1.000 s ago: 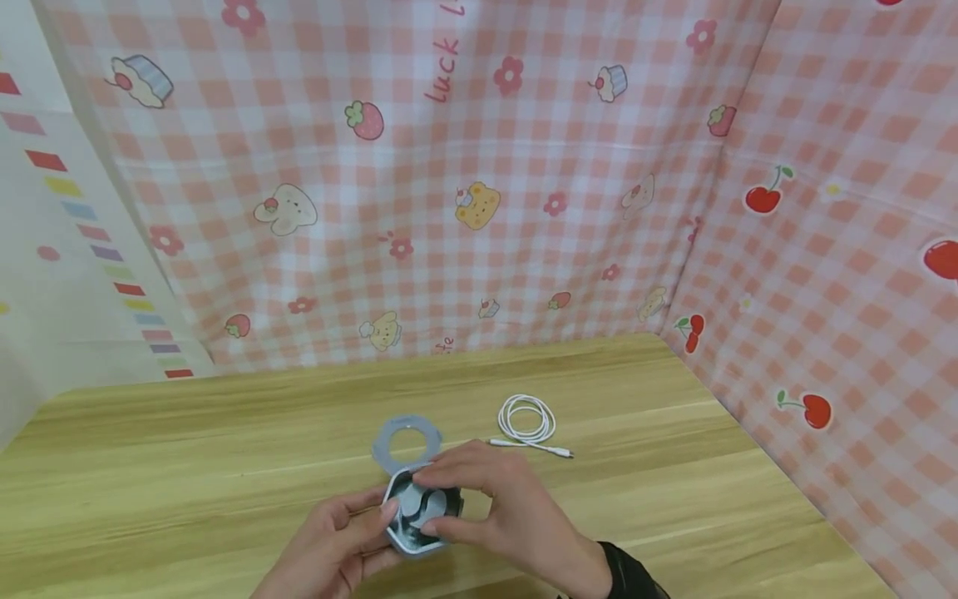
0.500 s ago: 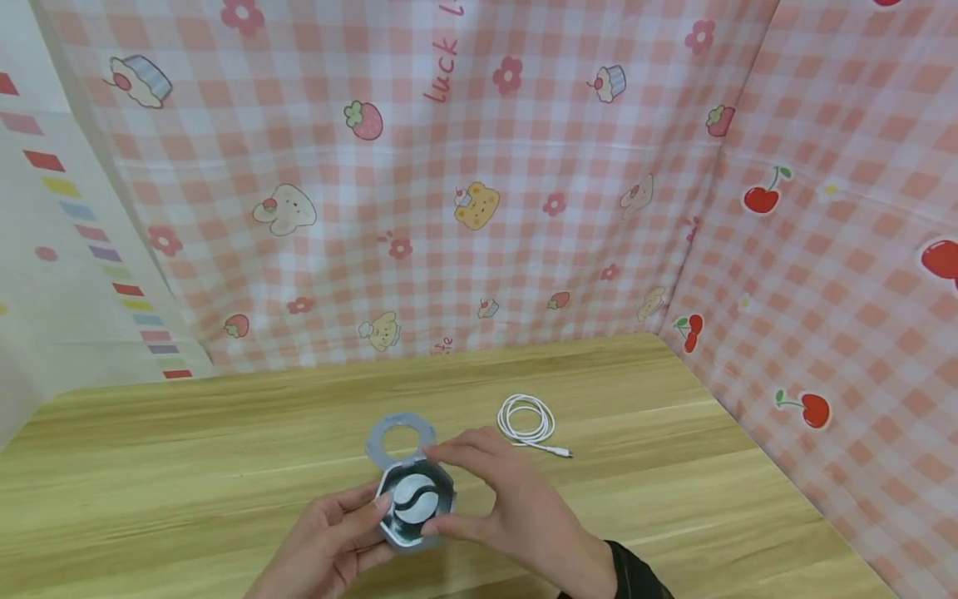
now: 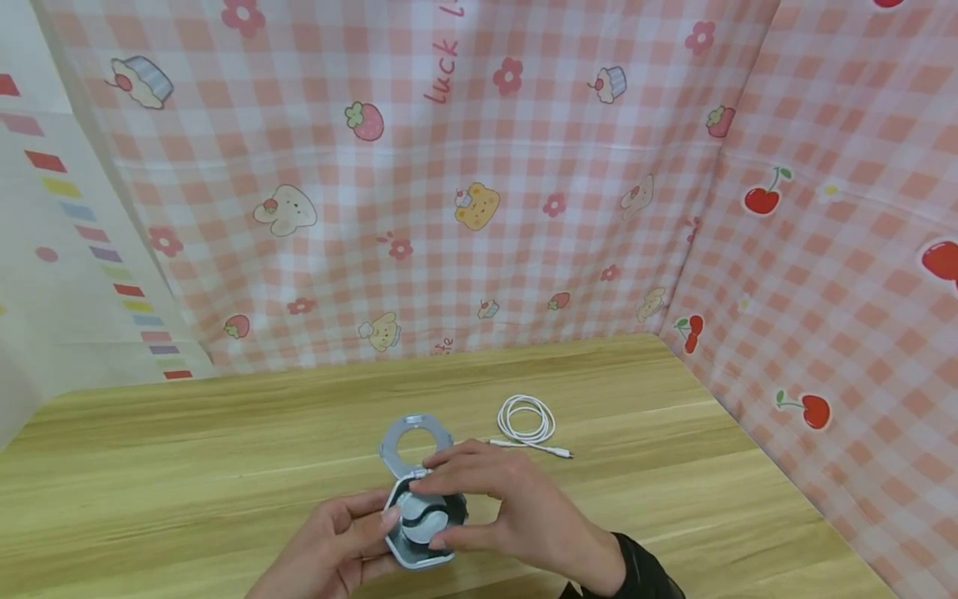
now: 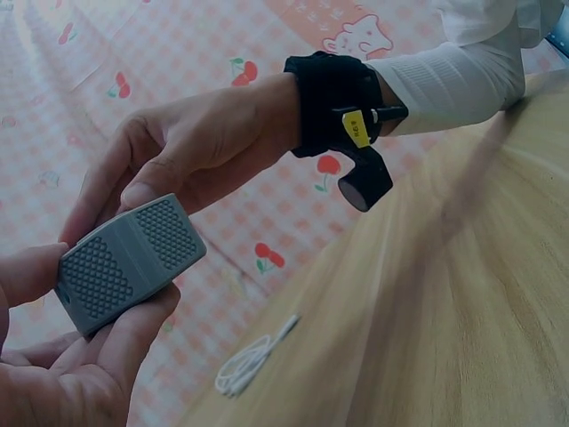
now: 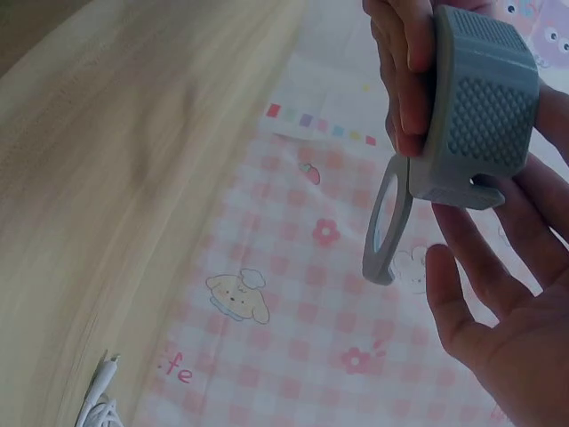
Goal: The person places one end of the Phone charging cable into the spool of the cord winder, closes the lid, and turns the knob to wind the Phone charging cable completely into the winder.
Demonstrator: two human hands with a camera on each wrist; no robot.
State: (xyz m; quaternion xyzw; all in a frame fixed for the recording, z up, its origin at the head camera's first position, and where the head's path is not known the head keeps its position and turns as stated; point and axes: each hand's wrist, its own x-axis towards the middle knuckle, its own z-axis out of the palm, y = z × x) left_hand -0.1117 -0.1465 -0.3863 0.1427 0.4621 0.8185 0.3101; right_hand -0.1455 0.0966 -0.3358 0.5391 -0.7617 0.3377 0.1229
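A grey cable winder case (image 3: 421,557), roughly hexagonal with textured sides, is held above the table in the head view. Its ring-shaped lid (image 3: 416,420) stands hinged open at the far side. Inside sits a pale round spool (image 3: 425,526) with a dark S-shaped groove. My left hand (image 3: 348,532) grips the case from the left, its thumb over the near rim. From the right, my right hand (image 3: 509,507) pinches the spool between thumb and fingers. The left wrist view shows the bumpy sidewall of the case (image 4: 133,258); the spool is hidden there.
A coiled white cable (image 3: 526,398) with a plug at its end lies on the wooden table (image 3: 224,466), beyond my right hand. Pink checked cloth (image 3: 419,166) hangs behind the table and along its right side.
The spool's groove has turned relative to the case. My right fingers spread wider half a second ago and have come back over the spool. The case has shifted slightly right.
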